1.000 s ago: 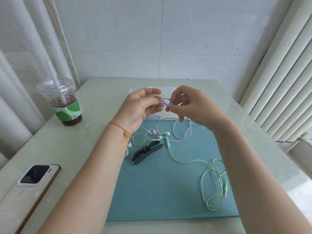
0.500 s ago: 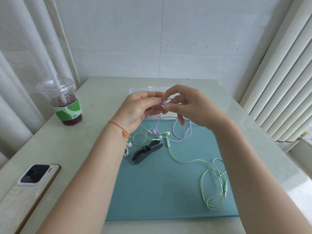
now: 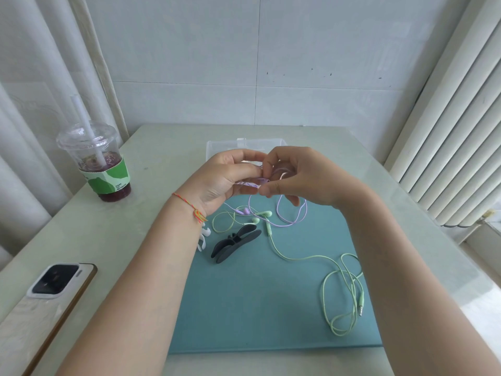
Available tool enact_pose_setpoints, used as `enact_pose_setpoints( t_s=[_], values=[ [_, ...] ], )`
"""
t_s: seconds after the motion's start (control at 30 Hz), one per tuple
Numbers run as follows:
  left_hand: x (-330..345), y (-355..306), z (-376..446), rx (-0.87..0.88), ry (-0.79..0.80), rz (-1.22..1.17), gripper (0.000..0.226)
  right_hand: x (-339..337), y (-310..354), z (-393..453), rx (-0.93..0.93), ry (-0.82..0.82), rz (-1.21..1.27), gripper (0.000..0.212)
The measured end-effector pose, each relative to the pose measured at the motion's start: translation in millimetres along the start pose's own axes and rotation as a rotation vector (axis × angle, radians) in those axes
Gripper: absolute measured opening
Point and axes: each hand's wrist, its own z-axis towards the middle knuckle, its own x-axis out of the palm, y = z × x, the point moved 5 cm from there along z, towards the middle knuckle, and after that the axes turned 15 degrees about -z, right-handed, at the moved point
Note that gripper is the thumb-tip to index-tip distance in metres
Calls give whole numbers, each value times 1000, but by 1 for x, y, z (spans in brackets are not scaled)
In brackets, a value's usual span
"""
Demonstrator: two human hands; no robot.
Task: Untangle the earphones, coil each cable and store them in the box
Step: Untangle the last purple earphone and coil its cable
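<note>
Both hands, left hand (image 3: 222,177) and right hand (image 3: 295,177), pinch purple earphones (image 3: 291,217) above mat, apparently winding; green earphones (image 3: 339,291) lie loose, box (image 3: 217,147) behind; risk: trailing purple loop snags green buds, re-tangling.

Off-task bits sitting around the table (image 3: 162,147)

A lidded drink cup (image 3: 104,169) is standing far left, a phone (image 3: 43,297) is lying near left, and the blinds (image 3: 455,147) are hanging right.
</note>
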Motion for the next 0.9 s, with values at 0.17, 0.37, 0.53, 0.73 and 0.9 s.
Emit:
enact_pose_setpoints(
  t_s=[0.17,0.37,0.53,0.73,0.9],
  values=[
    [3,-2,-1,19,29,-39,29,0,2,0,-4,-15,-16,23],
    [3,-5,0,71,-80,-101,20,-1,3,0,3,-119,-48,20],
    [2,-4,2,73,-150,-207,21,-3,8,1,-38,-221,-93,18],
    [-1,-4,1,11,-192,-369,12,-7,4,1,-53,-333,-65,16],
    [-1,-1,2,7,-212,-492,9,-6,0,2,-46,-345,-43,17]
  ],
)
